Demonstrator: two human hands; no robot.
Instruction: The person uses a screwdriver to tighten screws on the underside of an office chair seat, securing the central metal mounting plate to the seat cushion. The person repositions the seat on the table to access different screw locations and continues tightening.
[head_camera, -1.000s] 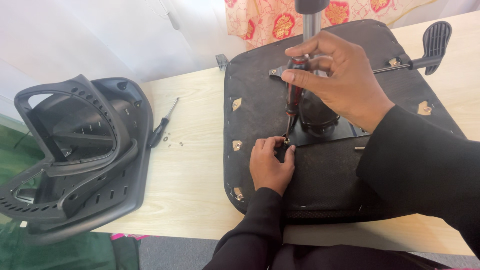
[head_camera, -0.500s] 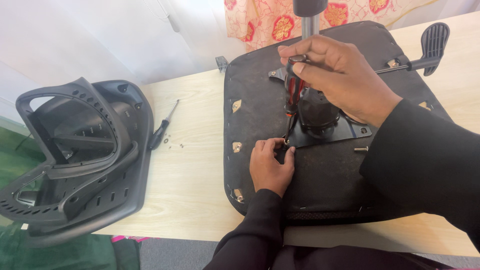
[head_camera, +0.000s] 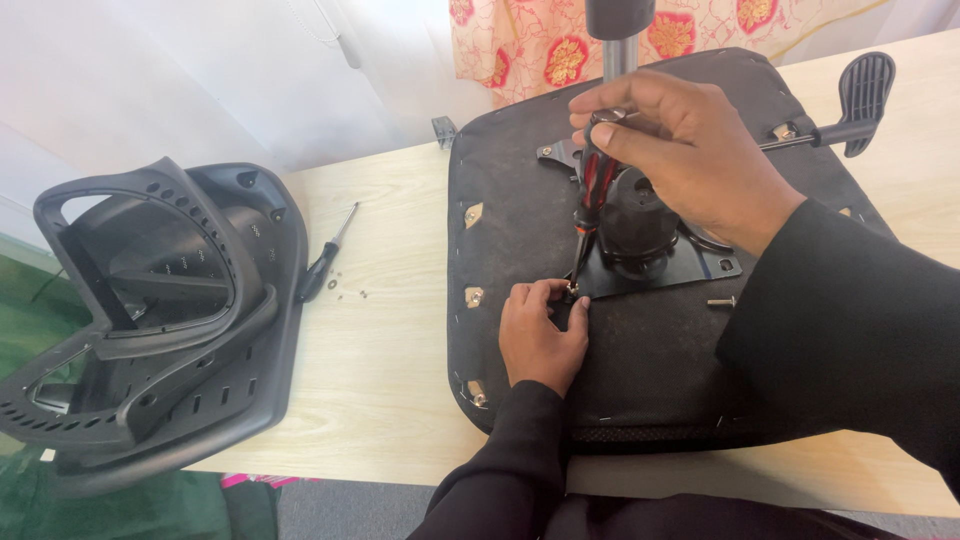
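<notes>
An upturned black chair seat lies on the wooden table, with a black metal mechanism plate and gas cylinder at its middle. My right hand grips the red-and-black handle of a screwdriver, held almost upright with its tip at the plate's near-left corner. My left hand rests on the seat, fingertips pinching a small screw right at the screwdriver tip.
A black plastic chair backrest lies at the table's left end. A second screwdriver and small loose washers lie between it and the seat. A loose bolt sits on the seat. The black adjustment lever sticks out right.
My right hand has shifted its grip on the screwdriver handle, turning it slightly. The left hand stays at the screw.
</notes>
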